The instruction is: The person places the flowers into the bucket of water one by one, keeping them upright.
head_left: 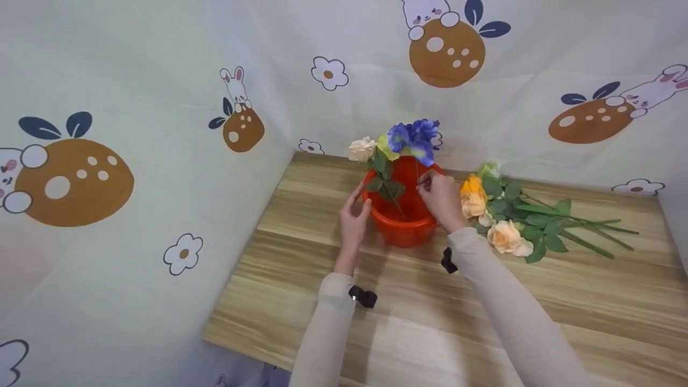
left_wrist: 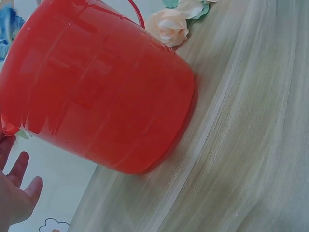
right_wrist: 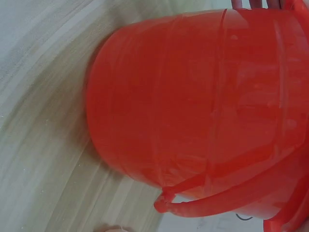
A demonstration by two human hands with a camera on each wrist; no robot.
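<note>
A red plastic bucket [head_left: 402,236] stands on the wooden table, and its side [left_wrist: 106,92] fills much of both wrist views. My left hand [head_left: 353,224] is at the bucket's left rim, fingertips touching it and thumb apart; in the left wrist view the hand [left_wrist: 15,193] has its fingers spread. Over the bucket's right side, my right hand [head_left: 442,198] pinches the thin stem of a blue artificial flower [head_left: 415,138]. The stem's lower end is hidden. Inside the bucket leans a cream rose [head_left: 362,149] with green leaves [head_left: 386,185].
Right of the bucket lie several artificial flowers, among them an orange rose [head_left: 473,194] and a peach rose [head_left: 505,236], their stems [head_left: 596,223] pointing right. The bucket's handle [right_wrist: 217,200] hangs down its side. A patterned cloth wall [head_left: 258,177] borders the table.
</note>
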